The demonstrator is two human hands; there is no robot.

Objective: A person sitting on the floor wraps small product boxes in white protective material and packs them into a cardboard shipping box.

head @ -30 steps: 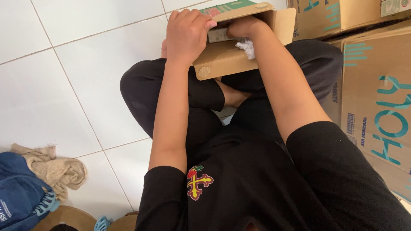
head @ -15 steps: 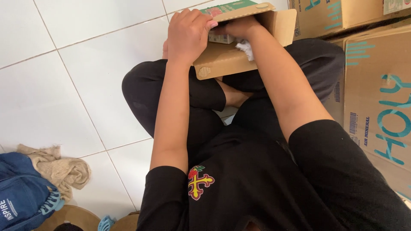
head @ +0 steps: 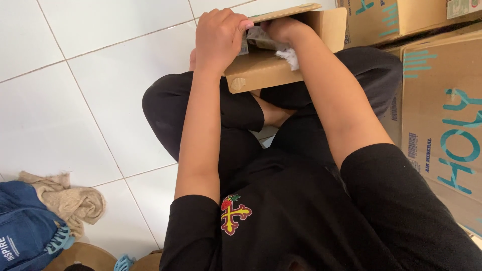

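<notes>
Here, left hand [head: 218, 37] fingers curl tight over the near flap of the open cardboard box [head: 271, 70] resting on the crossed legs. Right hand [head: 283, 30], knuckles bent, reaches inside, apparently pinching a crumpled grey packet [head: 258, 37]; fingertips hidden. Both forearms extended forward.

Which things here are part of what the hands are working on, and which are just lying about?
In hand:
- small cardboard box on the lap, gripped at its edge by the left hand
- right hand reaching into it
- crumpled packet between the hands
- white scrap under the right wrist

Lying about:
- big printed cartons
- beige cloth
- blue bag
- white tiled floor
</notes>
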